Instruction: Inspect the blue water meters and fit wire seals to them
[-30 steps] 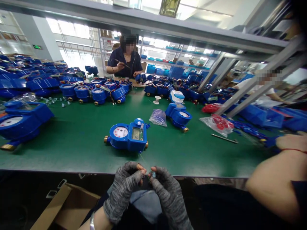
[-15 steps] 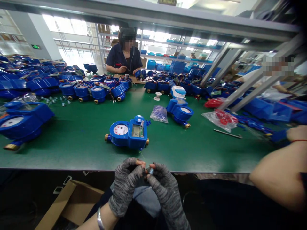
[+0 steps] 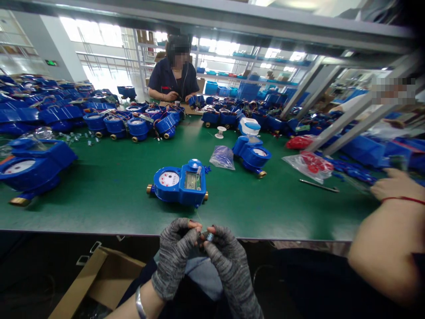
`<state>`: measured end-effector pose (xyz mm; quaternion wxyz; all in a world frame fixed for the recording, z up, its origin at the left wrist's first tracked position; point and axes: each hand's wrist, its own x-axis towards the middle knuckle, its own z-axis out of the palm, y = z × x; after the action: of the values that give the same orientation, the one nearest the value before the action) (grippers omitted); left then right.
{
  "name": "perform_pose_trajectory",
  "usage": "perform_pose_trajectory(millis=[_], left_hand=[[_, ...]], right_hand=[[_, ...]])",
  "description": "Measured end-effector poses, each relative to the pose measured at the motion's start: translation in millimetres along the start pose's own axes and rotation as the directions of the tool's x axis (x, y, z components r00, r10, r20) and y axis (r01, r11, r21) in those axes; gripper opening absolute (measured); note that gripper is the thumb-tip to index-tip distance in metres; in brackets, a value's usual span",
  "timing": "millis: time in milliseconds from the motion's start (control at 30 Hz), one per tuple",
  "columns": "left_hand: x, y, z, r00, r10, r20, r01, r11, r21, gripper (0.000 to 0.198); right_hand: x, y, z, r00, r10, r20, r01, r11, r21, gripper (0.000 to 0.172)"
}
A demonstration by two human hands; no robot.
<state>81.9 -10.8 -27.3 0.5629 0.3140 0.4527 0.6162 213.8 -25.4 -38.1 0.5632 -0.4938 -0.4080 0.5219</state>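
Both hands wear grey fingerless gloves and meet just below the table's front edge. My right hand (image 3: 226, 257) pinches a small light-blue piece (image 3: 210, 237) between thumb and fingers. Close beside it, my left hand (image 3: 179, 248) has its fingertips pressed together on a thin, pale thread (image 3: 198, 215), which runs up toward the nearest meter. That blue meter (image 3: 179, 184), with a round dial, a small display and brass ends, lies on the green table (image 3: 116, 204) just beyond my hands.
A second blue meter (image 3: 254, 155), a plastic bag (image 3: 222, 157), a white spool (image 3: 220, 132) and a metal rod (image 3: 318, 185) lie farther back. At right a co-worker's arm (image 3: 388, 230) reaches over the table. An open cardboard box (image 3: 113, 279) is below left.
The co-worker's arm at right has extended farther, its hand now showing over the blue parts. The view has shifted slightly. My hands keep nearly the same pose.
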Motion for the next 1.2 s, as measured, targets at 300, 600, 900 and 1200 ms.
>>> perform_pose_trajectory(millis=[300,600,900,1200], left_hand=[[-0.1,0.4,-0.2,1.0,0.01,-0.013,-0.01,1.0,0.01,0.017],[-1.0,1.9,-0.2,0.999,-0.043,0.005,0.043,0.998,-0.052,0.019],[-0.4,-0.6,-0.5,0.962,-0.243,0.127,0.264,0.948,-0.178,0.02],[-6.2,0.0,-12.4,0.979,-0.2,-0.031,0.202,0.978,0.044,0.028]], right_hand=[[1.0,-1.1,0.4,0.999,0.024,-0.021,-0.024,1.0,0.002,0.033],[1.5,-0.3,1.9,0.999,0.042,-0.029,-0.042,0.999,0.008,0.034],[1.6,7.3,2.0,0.996,0.068,-0.054,-0.064,0.996,0.06,0.039],[0.5,5.8,6.0,0.981,-0.195,0.021,0.196,0.972,-0.131,0.023]])
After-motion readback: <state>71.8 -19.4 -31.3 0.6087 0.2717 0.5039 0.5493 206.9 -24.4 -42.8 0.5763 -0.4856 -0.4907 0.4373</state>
